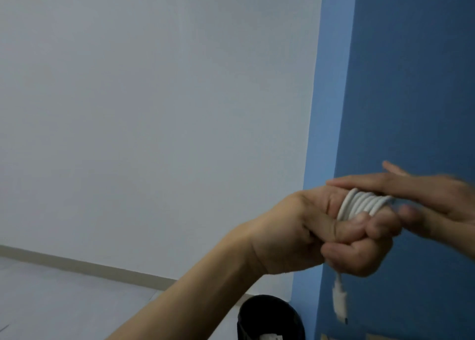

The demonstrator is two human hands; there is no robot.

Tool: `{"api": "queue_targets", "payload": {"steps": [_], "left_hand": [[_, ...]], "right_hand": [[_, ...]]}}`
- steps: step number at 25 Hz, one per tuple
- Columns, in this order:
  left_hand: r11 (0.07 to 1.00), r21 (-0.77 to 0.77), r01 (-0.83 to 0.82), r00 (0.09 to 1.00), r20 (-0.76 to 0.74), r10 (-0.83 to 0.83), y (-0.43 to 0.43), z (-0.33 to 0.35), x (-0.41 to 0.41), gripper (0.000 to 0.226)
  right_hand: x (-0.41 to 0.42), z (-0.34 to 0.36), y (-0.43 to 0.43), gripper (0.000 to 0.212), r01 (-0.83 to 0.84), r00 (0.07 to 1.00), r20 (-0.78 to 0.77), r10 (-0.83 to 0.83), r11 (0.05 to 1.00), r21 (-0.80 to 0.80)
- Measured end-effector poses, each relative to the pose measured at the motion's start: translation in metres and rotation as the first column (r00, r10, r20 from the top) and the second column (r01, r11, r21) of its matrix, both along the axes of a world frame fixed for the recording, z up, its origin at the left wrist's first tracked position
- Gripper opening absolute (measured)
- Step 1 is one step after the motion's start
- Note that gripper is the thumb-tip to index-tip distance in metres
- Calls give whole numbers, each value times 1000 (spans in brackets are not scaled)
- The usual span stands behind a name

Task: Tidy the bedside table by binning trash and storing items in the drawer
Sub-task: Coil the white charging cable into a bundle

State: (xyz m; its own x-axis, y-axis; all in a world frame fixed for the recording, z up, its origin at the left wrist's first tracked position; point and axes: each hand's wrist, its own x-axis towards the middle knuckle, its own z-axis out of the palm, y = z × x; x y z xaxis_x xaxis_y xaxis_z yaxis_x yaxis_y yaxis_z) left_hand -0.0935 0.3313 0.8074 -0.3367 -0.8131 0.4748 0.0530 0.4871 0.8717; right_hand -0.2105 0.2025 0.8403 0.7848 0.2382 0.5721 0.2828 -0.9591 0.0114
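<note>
Cable (361,204) was the thing in hand: a white lead wound in several neat turns around the fingers of the left hand (331,233), which was curled shut on the coil. The right hand (434,199) lay flat and fairly open against the far side of that coil, its fingers pressing on the top of the loops; it was blurred, so I could not tell whether it pinched a strand. Below the coil a short free tail hung down, ending in a white plug (338,302), also blurred. A black bin (270,316) stood on the floor well below and to the left of the coil, with something pale inside it. Neither the bedside worktop nor its drawer was in view.

The likeliest slip, as I judged it, was the coil springing loose when drawn off the fingers: nothing tied the turns, and the loose tail would pull them open by its own weight. The dangling plug could also swing and catch on the drawer edge. With the bin so close beneath, a dropped coil might land among the trash
</note>
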Motion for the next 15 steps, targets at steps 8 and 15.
{"api": "queue_targets", "payload": {"steps": [8, 15], "left_hand": [[969, 121, -213, 977, -6, 215, -8, 10, 5, 72], [642, -125, -756, 654, -94, 751, -8, 8, -7, 59]], "right_hand": [[0, -23, 23, 34, 175, 940, 285, -190, 982, 77], [9, -38, 27, 46, 348, 804, 480, -350, 932, 96]]}}
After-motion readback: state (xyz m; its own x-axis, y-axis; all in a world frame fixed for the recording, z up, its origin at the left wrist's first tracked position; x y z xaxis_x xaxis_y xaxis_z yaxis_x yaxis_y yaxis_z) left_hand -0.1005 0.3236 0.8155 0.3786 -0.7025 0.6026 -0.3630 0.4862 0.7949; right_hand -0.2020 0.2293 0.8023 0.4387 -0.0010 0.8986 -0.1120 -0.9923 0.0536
